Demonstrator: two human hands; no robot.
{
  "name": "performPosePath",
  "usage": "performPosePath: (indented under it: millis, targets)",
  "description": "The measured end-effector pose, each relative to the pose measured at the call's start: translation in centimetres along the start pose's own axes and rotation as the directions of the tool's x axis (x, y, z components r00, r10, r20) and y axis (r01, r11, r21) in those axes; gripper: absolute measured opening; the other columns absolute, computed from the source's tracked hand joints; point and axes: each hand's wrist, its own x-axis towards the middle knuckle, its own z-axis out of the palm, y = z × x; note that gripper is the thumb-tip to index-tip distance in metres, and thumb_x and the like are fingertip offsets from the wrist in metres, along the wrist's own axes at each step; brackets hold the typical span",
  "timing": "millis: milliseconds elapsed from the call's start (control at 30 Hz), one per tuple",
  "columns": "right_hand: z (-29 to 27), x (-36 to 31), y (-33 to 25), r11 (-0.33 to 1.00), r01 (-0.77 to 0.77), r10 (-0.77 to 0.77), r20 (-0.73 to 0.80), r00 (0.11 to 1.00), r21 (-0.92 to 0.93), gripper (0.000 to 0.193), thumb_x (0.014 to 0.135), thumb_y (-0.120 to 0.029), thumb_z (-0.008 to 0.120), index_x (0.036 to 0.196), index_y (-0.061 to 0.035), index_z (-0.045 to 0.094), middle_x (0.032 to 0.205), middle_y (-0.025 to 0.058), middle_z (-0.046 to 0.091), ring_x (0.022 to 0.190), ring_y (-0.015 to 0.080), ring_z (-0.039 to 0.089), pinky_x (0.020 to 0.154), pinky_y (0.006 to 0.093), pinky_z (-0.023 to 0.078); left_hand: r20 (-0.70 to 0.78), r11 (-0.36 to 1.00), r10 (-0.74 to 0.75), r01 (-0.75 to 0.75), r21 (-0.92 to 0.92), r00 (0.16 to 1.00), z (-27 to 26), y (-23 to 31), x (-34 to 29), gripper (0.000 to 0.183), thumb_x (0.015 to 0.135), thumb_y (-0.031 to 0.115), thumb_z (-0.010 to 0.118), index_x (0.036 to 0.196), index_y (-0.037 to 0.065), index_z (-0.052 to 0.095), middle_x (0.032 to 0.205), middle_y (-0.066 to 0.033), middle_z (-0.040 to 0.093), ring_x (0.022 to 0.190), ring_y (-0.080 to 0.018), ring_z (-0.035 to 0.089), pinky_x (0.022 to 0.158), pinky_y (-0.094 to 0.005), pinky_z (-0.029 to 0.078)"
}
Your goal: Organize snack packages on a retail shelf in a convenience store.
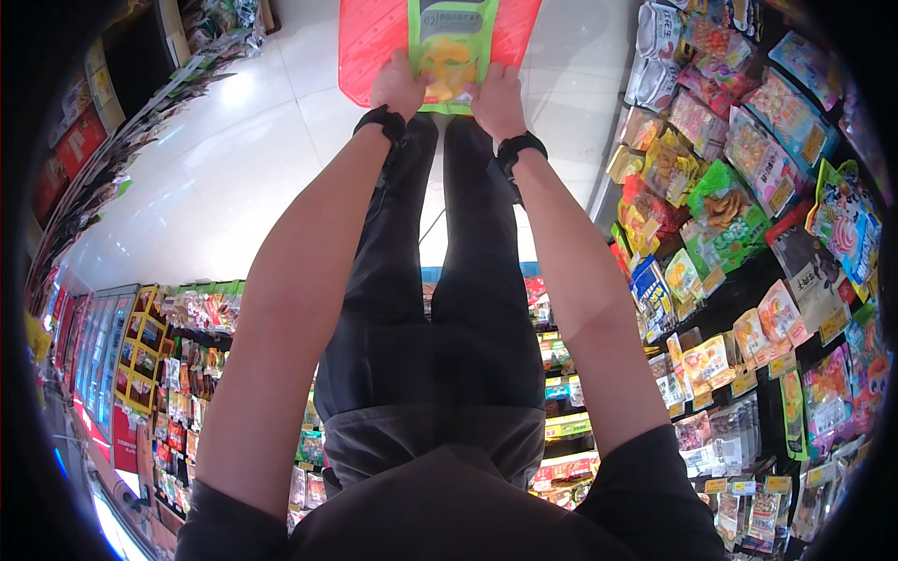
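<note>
Both my arms reach forward, and at the top of the view I hold a green snack bag (455,45) with a picture of yellow fruit pieces on its front. My left hand (400,86) is closed on its lower left corner. The lower right corner is pinched by my right hand (498,99). Behind the bag is a red plastic basket (363,58), partly cut off by the upper edge; its inside is hidden. Each of my wrists wears a black band.
A shelf rack (739,309) packed with colourful snack bags and yellow price tags runs along my right. More racks (187,374) stand at the lower left, and another shelf (201,61) lines the upper left. Pale tiled floor (234,168) lies between.
</note>
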Motion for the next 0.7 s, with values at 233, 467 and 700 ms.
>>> performPosePath:
  millis: [233,467,700]
  targets:
    - [0.0,0.1,0.0,0.999,-0.021,0.022,0.032,0.999,-0.03,0.047,0.089,-0.022,0.073,0.115,0.004,0.044,0.115,0.0275,0.046,0.104,0.048,0.052,0.091,0.0527,0.046,0.004,1.0,-0.003,0.003,0.016,1.0,0.2,0.2,0.2,0.057,0.089,0.036,0.075,0.117,-0.003,0.045,0.114,-0.0285,0.063,0.098,-0.0424,0.068,0.083,-0.0469,0.056]
    - [0.0,0.3,-0.6,0.998,-0.067,0.068,0.061,0.996,-0.007,0.048,0.089,-0.022,0.073,0.117,0.0039,0.044,0.117,0.0271,0.046,0.106,0.0475,0.051,0.092,0.0523,0.045,0.044,0.998,-0.052,0.05,0.049,0.998,-0.3,0.3,0.3,0.06,0.09,0.038,0.074,0.12,-0.003,0.042,0.115,-0.03,0.061,0.097,-0.0425,0.069,0.082,-0.0457,0.057]
    - [0.1,0.2,0.1,0.997,-0.072,0.071,0.067,0.995,0.016,0.044,0.089,-0.017,0.071,0.117,0.0031,0.044,0.118,0.0277,0.045,0.108,0.0485,0.049,0.095,0.0527,0.043,0.045,0.998,-0.026,0.023,0.06,0.999,0.1,0.6,0.2,0.061,0.092,0.039,0.072,0.122,-0.004,0.041,0.119,-0.0305,0.058,0.098,-0.0419,0.069,0.083,-0.0452,0.057]
